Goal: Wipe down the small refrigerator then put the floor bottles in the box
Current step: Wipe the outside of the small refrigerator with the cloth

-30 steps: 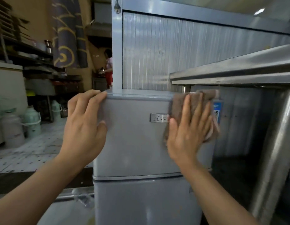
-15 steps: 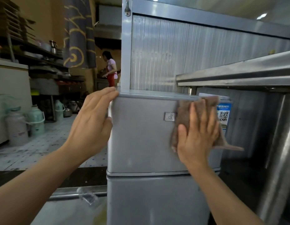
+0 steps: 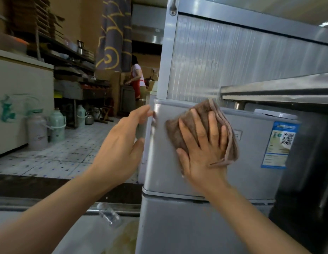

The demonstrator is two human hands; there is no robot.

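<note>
A small grey refrigerator (image 3: 251, 176) with two doors stands in front of me. My right hand (image 3: 201, 147) presses a folded brown cloth (image 3: 185, 129) flat against the left part of its upper door. My left hand (image 3: 122, 145) grips the upper door's left edge near the top, with the thumb on the side. An empty clear plastic bottle (image 3: 109, 216) lies on the floor to the left of the lower door. No box is in view.
A steel counter (image 3: 277, 92) juts out at the right above the refrigerator. A blue label (image 3: 278, 145) sits on the door's right side. Thermos jugs (image 3: 47, 129) stand on the tiled floor at left. A person in a red apron (image 3: 137, 77) works far back.
My right hand has slid the cloth leftward across the upper door, from by the blue label to near the left edge. The view has shifted, so the refrigerator sits further right.
</note>
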